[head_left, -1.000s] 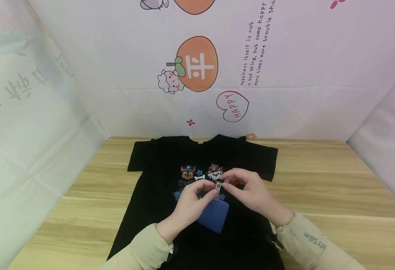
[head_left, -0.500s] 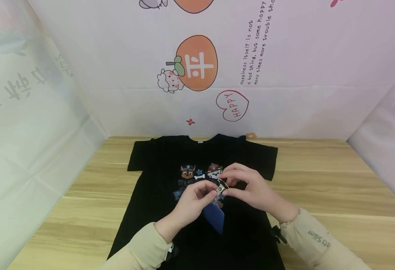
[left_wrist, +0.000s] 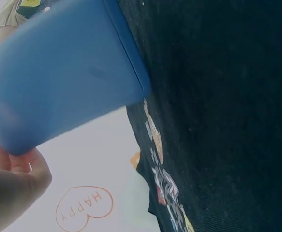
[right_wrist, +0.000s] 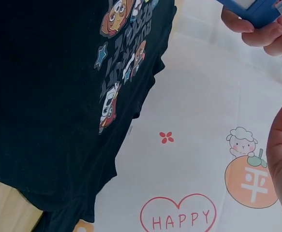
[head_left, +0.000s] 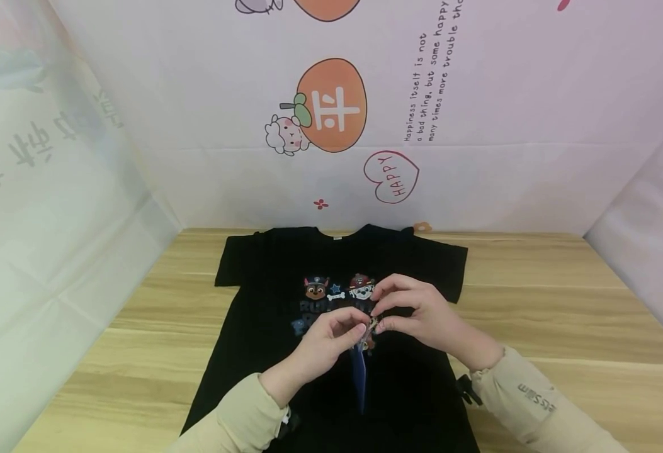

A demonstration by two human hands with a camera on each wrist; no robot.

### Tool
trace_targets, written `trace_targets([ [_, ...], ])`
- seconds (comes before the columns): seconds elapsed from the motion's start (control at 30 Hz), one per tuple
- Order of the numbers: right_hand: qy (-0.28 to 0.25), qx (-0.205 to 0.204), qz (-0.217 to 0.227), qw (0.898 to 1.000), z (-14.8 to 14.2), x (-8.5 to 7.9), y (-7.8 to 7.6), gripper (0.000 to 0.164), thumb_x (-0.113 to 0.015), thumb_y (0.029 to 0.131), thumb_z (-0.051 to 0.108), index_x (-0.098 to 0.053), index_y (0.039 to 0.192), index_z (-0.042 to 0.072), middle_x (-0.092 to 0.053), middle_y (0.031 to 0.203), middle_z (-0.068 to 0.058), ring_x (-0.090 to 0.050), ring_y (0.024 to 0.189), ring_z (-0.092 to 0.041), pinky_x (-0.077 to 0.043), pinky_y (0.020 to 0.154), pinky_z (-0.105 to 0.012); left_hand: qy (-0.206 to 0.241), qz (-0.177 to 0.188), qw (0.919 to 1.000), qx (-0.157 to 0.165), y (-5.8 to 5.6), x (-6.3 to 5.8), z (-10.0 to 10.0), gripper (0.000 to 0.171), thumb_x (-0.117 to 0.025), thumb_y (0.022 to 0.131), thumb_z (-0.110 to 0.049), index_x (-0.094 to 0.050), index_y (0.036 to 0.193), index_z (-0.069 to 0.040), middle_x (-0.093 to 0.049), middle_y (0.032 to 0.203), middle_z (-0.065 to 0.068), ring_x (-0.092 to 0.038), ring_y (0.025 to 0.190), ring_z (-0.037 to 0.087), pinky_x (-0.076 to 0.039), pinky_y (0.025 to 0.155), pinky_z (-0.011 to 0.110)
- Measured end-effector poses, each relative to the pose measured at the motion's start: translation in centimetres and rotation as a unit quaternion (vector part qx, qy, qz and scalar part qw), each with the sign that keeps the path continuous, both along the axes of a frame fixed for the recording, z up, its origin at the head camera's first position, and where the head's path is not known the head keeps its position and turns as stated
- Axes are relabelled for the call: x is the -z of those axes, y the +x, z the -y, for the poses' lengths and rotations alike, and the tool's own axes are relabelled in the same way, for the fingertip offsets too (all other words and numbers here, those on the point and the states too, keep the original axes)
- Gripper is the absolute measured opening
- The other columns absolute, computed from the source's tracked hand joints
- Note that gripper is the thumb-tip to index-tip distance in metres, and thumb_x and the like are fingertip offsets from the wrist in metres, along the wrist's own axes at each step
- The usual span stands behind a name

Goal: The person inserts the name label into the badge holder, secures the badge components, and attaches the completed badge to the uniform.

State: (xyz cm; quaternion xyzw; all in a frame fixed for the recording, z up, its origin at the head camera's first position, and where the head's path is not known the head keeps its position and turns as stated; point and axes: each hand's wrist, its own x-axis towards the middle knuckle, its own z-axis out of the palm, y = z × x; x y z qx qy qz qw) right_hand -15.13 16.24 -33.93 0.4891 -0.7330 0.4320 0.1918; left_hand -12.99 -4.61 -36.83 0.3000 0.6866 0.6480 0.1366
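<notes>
A blue badge holder (head_left: 360, 377) hangs nearly edge-on to the head view, above a black T-shirt (head_left: 286, 258) laid out flat. My left hand (head_left: 322, 343) pinches its clear strap near the top, thumb against index finger. At the strap's end is a small metal clip (head_left: 373, 323), which the right hand (head_left: 422, 314) pinches between thumb and fingertips. The left wrist view has the holder's broad blue face (left_wrist: 68, 72) close up, with the left hand (left_wrist: 17, 186) below it. In the right wrist view, part of a pale window (right_wrist: 244, 3) shows on the holder.
The shirt, printed with cartoon dogs (head_left: 315, 289), covers the middle of a wooden table (head_left: 541, 302). White cloth with orange fruit drawings (head_left: 334, 104) and lettering rises behind the table. More white cloth (head_left: 82, 189) hangs at the left side.
The badge holder has swung from showing its broad face to hanging edge-on. The right hand has shifted slightly right and its fingers have moved on the clip; the left hand stays nearly in place.
</notes>
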Motion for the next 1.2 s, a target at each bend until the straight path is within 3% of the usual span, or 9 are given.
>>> trace_targets([
  [0.13,0.000,-0.010,0.010,1.000,-0.06,-0.04,0.02,0.010,-0.076,0.075,0.010,-0.069,0.082,0.009,-0.063,0.089,-0.006,-0.057,0.085,-0.012,-0.049,0.073,-0.015,0.010,-0.013,0.9997,0.021,0.14,-0.01,-0.09,0.027,-0.053,0.096,-0.012,-0.056,0.109,0.011,-0.058,0.101,0.034,-0.060,0.086,0.006,-0.050,0.078,0.021],
  [0.3,0.012,-0.013,0.038,0.999,0.02,-0.26,0.24,0.010,-0.074,0.077,0.006,-0.067,0.082,0.010,-0.064,0.082,-0.003,-0.057,0.080,-0.011,-0.049,0.070,-0.020,-0.011,-0.036,0.9991,0.019,0.21,0.04,-0.12,0.023,-0.054,0.094,-0.007,-0.058,0.111,0.009,-0.062,0.105,0.032,-0.063,0.095,0.009,-0.052,0.085,0.022],
  [0.93,0.012,0.024,0.047,0.999,-0.69,0.19,0.24,0.022,-0.075,0.072,-0.006,-0.068,0.086,0.009,-0.065,0.081,-0.003,-0.057,0.075,-0.009,-0.050,0.068,-0.020,-0.044,-0.030,0.9986,0.006,0.23,-0.42,-0.06,0.025,-0.050,0.097,-0.011,-0.062,0.113,0.005,-0.067,0.102,0.025,-0.059,0.093,0.001,-0.050,0.085,0.022],
  [1.2,0.021,0.016,0.035,0.999,-0.76,0.11,0.22,0.003,-0.067,0.086,0.011,-0.068,0.087,0.008,-0.064,0.082,-0.002,-0.057,0.075,-0.008,-0.050,0.069,-0.019,-0.047,-0.034,0.9983,0.002,0.19,-0.53,0.03,0.026,-0.049,0.098,-0.012,-0.062,0.112,0.005,-0.067,0.101,0.024,-0.059,0.095,0.002,-0.050,0.085,0.022],
])
